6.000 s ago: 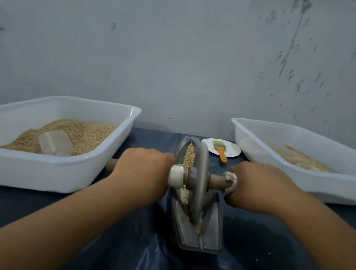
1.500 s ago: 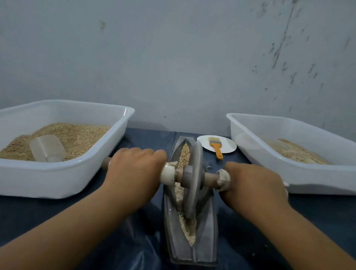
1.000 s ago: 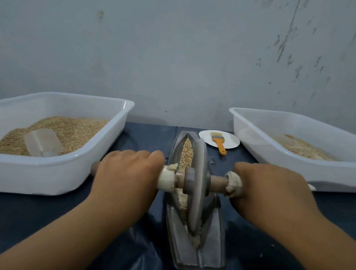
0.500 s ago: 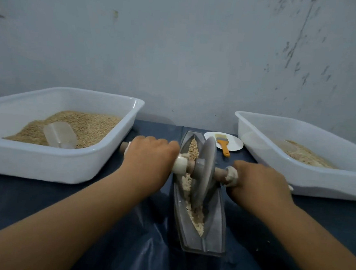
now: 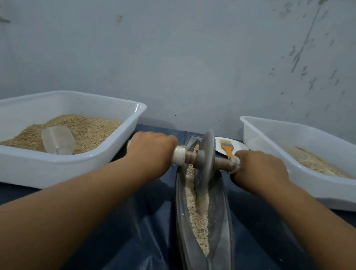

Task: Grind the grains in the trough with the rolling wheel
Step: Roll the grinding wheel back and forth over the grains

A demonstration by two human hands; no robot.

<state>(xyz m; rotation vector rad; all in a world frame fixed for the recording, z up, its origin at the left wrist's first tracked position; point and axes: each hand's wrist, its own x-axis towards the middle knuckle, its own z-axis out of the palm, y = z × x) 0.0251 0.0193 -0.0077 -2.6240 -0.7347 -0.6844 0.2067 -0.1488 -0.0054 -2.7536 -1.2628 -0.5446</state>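
Item: grey disc-shaped rolling wheel (image 5: 207, 156) on a wooden axle (image 5: 190, 156), standing on edge toward the far end of the long grey boat-shaped trough (image 5: 222, 240); it looks heavy and rigid, so you should expect its own weight to do the crushing; it will tip sideways if one end of the axle drops, so keep the bar level. Hold: take it only by the axle ends, outside the pale collars, never by the rim. Contents: pale tan grains (image 5: 198, 217) lying in a loose ridge along the trough floor, partly broken by the look of them; light and free to scatter over the low walls. Your left hand (image 5: 152, 152) is clenched round the left end of the axle, knuckles up; your right hand (image 5: 259, 169) grasps the right end likewise; both forearms reach forward, nearly straight. Also present: white plastic tub of grain (image 5: 59, 164) with a clear scoop (image 5: 58, 139) at left; second white tub (image 5: 309, 187) at right; orange-handled brush (image 5: 227, 149) on a white plate (image 5: 239, 146) behind the wheel; dark blue sheet (image 5: 134, 248) beneath.
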